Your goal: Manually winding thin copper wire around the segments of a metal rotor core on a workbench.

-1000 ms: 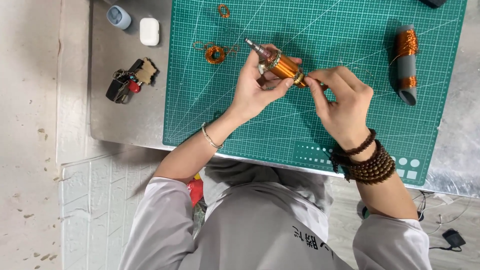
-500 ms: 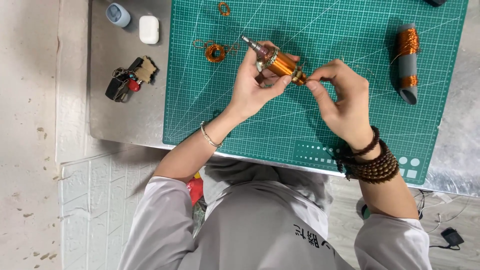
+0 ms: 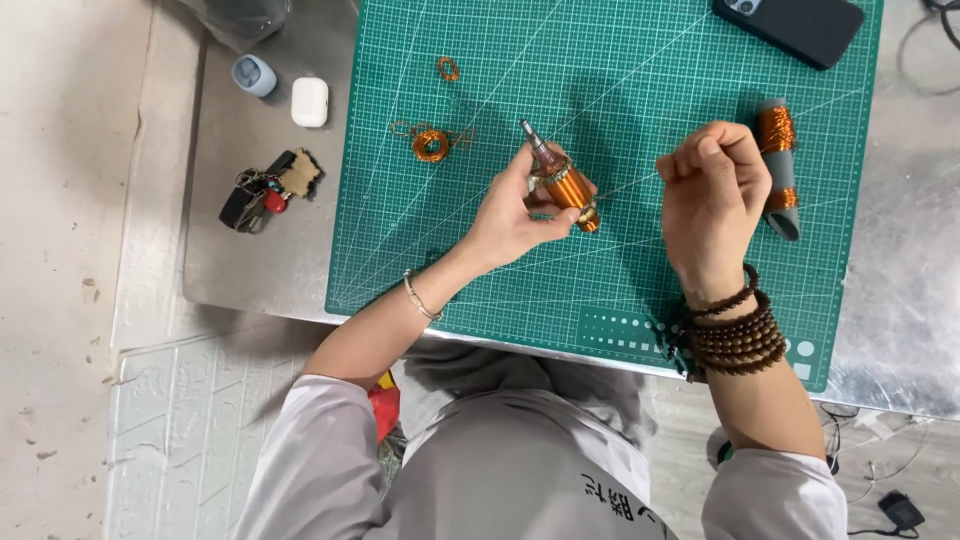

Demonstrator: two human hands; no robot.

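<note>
A white earbud case (image 3: 309, 101) lies near the bench's (image 3: 250, 260) far left corner. Above the middle of the green cutting mat (image 3: 640, 60), the left hand (image 3: 515, 215) is closed around a copper-wound armature (image 3: 560, 178). The right hand (image 3: 712, 200), just beside it, is fisted, seemingly pinching a thin wire.

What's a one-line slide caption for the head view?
Left hand grips a copper-wound rotor above the green cutting mat; right hand is closed beside it.

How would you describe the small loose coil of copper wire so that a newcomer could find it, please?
Start at the green cutting mat. On its upper left area, left of the left hand, lies the wire coil. Unlike the grey spool at the right, it is a bare orange ring with stray ends.
</note>
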